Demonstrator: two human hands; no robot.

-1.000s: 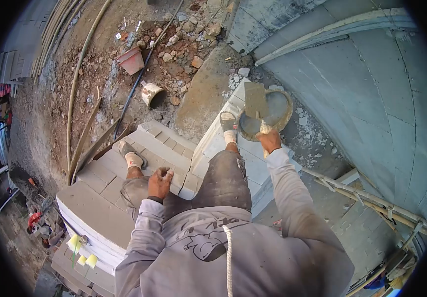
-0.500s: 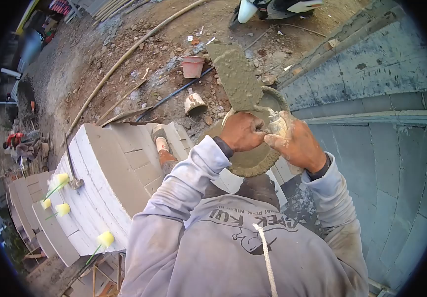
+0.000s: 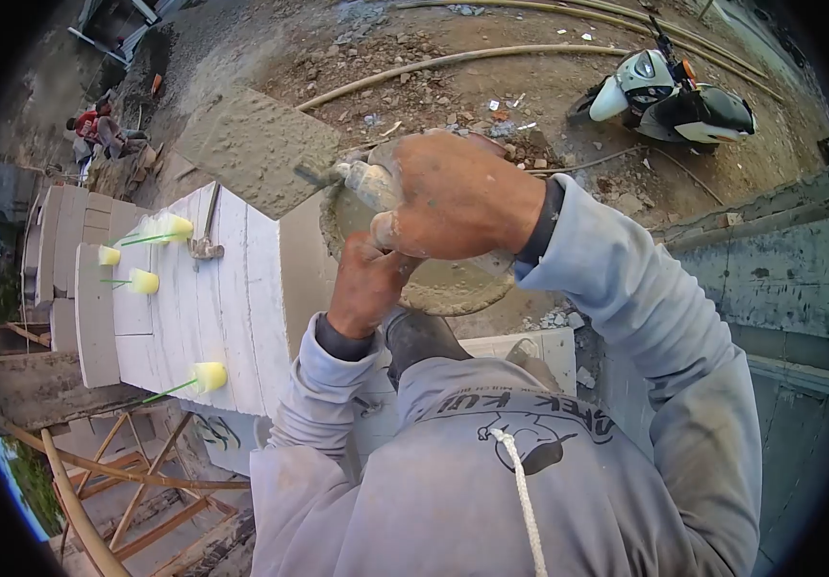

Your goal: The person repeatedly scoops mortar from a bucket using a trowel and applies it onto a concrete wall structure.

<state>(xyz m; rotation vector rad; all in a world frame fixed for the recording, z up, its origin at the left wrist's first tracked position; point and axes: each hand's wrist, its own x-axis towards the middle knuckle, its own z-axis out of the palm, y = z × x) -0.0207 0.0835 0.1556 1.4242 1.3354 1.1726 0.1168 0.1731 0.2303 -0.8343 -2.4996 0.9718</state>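
One trowel (image 3: 260, 154) is held raised in front of the wearer, its broad blade coated with wet grey mortar on the face turned to the camera. Its long axis runs obliquely from the handle (image 3: 373, 185), at the right hand (image 3: 462, 197), to the blade's far end, which points leftward and away from the wearer. The right hand is clenched around the handle, palm side down. The left hand (image 3: 368, 287) is partly closed beneath the right, the two touching; whether its fingers grasp anything cannot be determined, the right hand covering them. Directly below both hands is a round basin (image 3: 457, 296) containing mortar, partly hidden by them. To the left is a white block surface (image 3: 241, 279). On it lies a hammer (image 3: 207, 248), head toward the wearer and shaft pointing away. Four pale yellow cups (image 3: 210, 376) with green straws are near the hammer and along the left side. Two people (image 3: 105, 133) are at far left. A white and black scooter (image 3: 683, 106) stands at upper right on the bare ground (image 3: 520, 87).
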